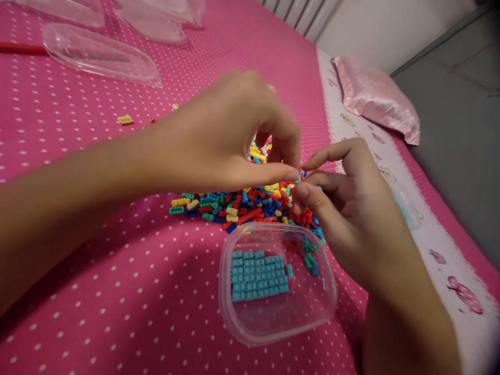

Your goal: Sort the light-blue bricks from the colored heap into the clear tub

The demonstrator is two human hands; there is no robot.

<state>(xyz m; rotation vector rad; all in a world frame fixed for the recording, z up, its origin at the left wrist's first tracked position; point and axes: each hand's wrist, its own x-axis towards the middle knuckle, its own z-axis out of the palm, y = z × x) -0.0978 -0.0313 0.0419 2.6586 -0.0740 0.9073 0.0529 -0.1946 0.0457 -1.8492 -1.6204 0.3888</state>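
Note:
My left hand (250,130) reaches in from the left, with its thumb and index finger pinched on a small blue building brick (298,178). From the other side my right hand (344,203) meets it, fingertips and thumb closed at the same brick, which they mostly hide. Beneath both hands lies a heap of small building bricks (250,200) in red, blue, green and yellow. Just in front of the heap stands a clear plastic box (308,317). A flat block of joined light blue bricks (258,276) is inside it, a small piece sticking out at its right.
Clear plastic covers (101,54) lie at the upper left beside a red stick (23,48). A loose yellow brick (125,120) sits on the pink dotted cloth (97,291). Toward the far right are a pink pillow (375,96) and a grey panel (453,130).

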